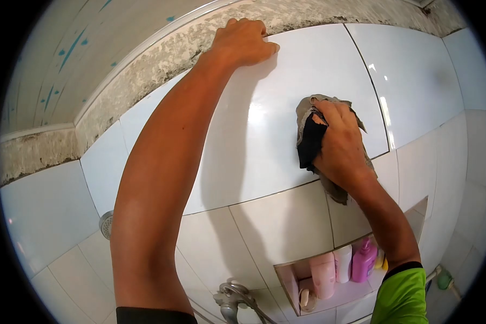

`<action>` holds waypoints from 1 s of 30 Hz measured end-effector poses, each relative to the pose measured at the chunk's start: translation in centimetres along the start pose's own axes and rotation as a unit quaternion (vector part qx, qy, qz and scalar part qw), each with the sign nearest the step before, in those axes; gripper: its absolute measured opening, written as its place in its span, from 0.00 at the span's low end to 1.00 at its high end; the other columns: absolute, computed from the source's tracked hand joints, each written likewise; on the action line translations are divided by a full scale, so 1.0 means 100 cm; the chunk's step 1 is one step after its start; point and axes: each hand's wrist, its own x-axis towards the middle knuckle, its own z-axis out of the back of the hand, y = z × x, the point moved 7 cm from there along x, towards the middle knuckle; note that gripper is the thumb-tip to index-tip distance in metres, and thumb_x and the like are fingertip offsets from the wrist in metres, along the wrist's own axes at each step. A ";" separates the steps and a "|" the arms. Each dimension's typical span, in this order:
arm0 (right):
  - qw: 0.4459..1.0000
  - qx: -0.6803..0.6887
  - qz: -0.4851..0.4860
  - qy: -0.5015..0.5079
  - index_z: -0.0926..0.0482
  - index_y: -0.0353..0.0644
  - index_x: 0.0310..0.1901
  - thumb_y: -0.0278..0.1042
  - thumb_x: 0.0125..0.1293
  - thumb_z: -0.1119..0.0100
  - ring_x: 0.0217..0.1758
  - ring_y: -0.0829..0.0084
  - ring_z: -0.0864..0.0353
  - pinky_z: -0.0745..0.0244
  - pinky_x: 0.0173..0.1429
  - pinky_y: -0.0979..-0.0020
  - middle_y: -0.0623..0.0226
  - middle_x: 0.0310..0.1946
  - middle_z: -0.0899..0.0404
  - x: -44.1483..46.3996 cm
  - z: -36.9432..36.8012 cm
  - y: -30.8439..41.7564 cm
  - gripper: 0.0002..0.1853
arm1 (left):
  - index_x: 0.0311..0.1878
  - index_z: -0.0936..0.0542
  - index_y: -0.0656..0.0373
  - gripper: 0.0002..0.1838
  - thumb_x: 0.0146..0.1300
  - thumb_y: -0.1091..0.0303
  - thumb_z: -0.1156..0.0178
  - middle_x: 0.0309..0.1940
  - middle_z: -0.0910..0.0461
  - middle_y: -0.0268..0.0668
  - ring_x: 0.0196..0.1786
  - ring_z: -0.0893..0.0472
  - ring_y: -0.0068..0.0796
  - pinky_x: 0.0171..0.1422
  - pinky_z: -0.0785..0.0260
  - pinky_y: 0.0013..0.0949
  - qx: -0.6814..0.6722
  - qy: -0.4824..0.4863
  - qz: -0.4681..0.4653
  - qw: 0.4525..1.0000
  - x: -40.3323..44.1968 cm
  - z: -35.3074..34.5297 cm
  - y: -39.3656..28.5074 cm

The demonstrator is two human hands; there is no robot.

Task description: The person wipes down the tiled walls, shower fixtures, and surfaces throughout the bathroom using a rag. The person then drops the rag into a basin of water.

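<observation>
Head view: the right grip (341, 139) is closed on a grey-and-black cloth (310, 142), bunched beneath it against white tile (275, 135), showing on both sides; the left grip (242, 43) meets the tile's upper edge, its closure unclear.

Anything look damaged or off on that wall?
Yes: the strip above the tiles, by the left hand, is rough, patchy and dark-stained, unlike the smooth tiles below. The rag under the right hand also looks ragged-edged. No spill shows.
</observation>
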 end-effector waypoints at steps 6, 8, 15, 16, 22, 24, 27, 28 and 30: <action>0.997 -0.037 0.027 -0.069 0.18 0.37 0.46 0.18 0.36 0.28 0.62 0.52 0.28 0.31 0.61 0.57 0.59 0.58 0.24 0.005 0.024 -0.006 0.27 | 0.62 0.21 0.61 0.33 0.61 0.47 0.34 0.59 0.22 0.46 0.66 0.29 0.46 0.71 0.37 0.47 0.087 -0.142 -0.047 0.985 -0.031 0.012 -0.013; 0.998 -0.042 0.016 -0.054 0.18 0.38 0.45 0.18 0.36 0.29 0.62 0.53 0.27 0.31 0.60 0.58 0.60 0.57 0.24 0.004 0.014 -0.013 0.27 | 0.63 0.23 0.61 0.32 0.61 0.49 0.33 0.58 0.23 0.44 0.66 0.29 0.45 0.73 0.40 0.48 0.087 -0.166 -0.056 0.981 -0.038 0.014 -0.013; 0.998 -0.019 0.006 -0.062 0.18 0.37 0.46 0.17 0.37 0.31 0.59 0.54 0.26 0.30 0.60 0.58 0.61 0.54 0.23 0.006 0.016 -0.018 0.27 | 0.62 0.23 0.62 0.32 0.61 0.51 0.32 0.59 0.23 0.44 0.66 0.29 0.45 0.73 0.40 0.47 0.071 -0.189 -0.055 0.978 -0.051 0.021 -0.004; 0.996 0.007 0.013 -0.084 0.19 0.36 0.47 0.16 0.38 0.32 0.58 0.52 0.26 0.29 0.61 0.58 0.59 0.54 0.23 0.008 0.019 -0.024 0.27 | 0.63 0.23 0.62 0.31 0.61 0.51 0.32 0.59 0.23 0.44 0.66 0.29 0.45 0.73 0.40 0.47 0.077 -0.193 -0.059 0.976 -0.054 0.022 -0.002; 0.965 -0.147 -0.125 -0.177 0.24 0.30 0.55 0.16 0.46 0.38 0.58 0.48 0.26 0.29 0.65 0.56 0.51 0.55 0.22 0.035 0.070 -0.096 0.28 | 0.62 0.23 0.62 0.30 0.62 0.53 0.32 0.59 0.23 0.44 0.66 0.29 0.45 0.73 0.39 0.46 0.094 -0.201 -0.067 0.973 -0.073 0.028 0.016; 0.965 -0.139 -0.174 -0.139 0.24 0.29 0.55 0.16 0.47 0.38 0.59 0.48 0.26 0.29 0.65 0.56 0.51 0.56 0.22 0.041 0.069 -0.109 0.28 | 0.61 0.23 0.62 0.29 0.62 0.54 0.32 0.59 0.23 0.44 0.66 0.29 0.45 0.73 0.39 0.46 0.095 -0.209 -0.064 0.971 -0.079 0.030 0.023; 0.962 -0.128 -0.218 -0.103 0.24 0.27 0.54 0.16 0.48 0.38 0.60 0.48 0.26 0.28 0.66 0.57 0.52 0.60 0.23 0.040 0.062 -0.126 0.26 | 0.60 0.22 0.62 0.28 0.62 0.55 0.31 0.59 0.23 0.44 0.66 0.29 0.45 0.73 0.39 0.45 0.092 -0.220 -0.070 0.969 -0.086 0.031 0.027; 0.965 -0.141 -0.191 -0.109 0.23 0.26 0.52 0.16 0.48 0.38 0.60 0.48 0.26 0.28 0.65 0.57 0.53 0.61 0.23 0.039 0.058 -0.127 0.24 | 0.60 0.22 0.63 0.28 0.62 0.55 0.31 0.59 0.23 0.43 0.66 0.29 0.45 0.72 0.39 0.45 0.094 -0.222 -0.071 0.968 -0.089 0.031 0.028; 0.969 -0.188 -0.139 -0.084 0.19 0.26 0.43 0.18 0.46 0.37 0.60 0.49 0.25 0.27 0.65 0.58 0.56 0.62 0.23 0.040 0.054 -0.126 0.18 | 0.60 0.22 0.63 0.28 0.62 0.56 0.31 0.58 0.23 0.43 0.66 0.29 0.44 0.72 0.38 0.45 0.093 -0.221 -0.071 0.968 -0.091 0.028 0.031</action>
